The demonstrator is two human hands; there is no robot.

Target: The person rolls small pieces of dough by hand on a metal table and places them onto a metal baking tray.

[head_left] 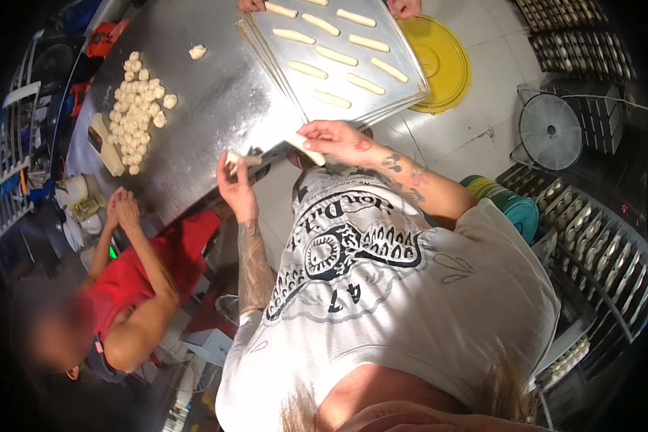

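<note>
My right hand (336, 140) is closed on a pale dough stick (307, 149), held near the table edge below the tray. Off to its left, my left hand (236, 189) pinches a smaller piece of dough (250, 160) between thumb and fingers, at the edge of the steel table (201, 122). Rows of dough sticks (336, 56) lie spaced apart on a metal tray (390, 92), which rests on more trays. A heap of small dough balls (138, 115) sits at the left of the table. One lone dough lump (197, 52) lies apart from it.
A co-worker in red (155, 266) stands at the left, hands together by the table. Another person's hands touch the tray's far side. A yellow round lid (443, 68) lies right of the tray. Racks (597, 237), a fan (551, 132) and a teal tub (515, 209) stand at right.
</note>
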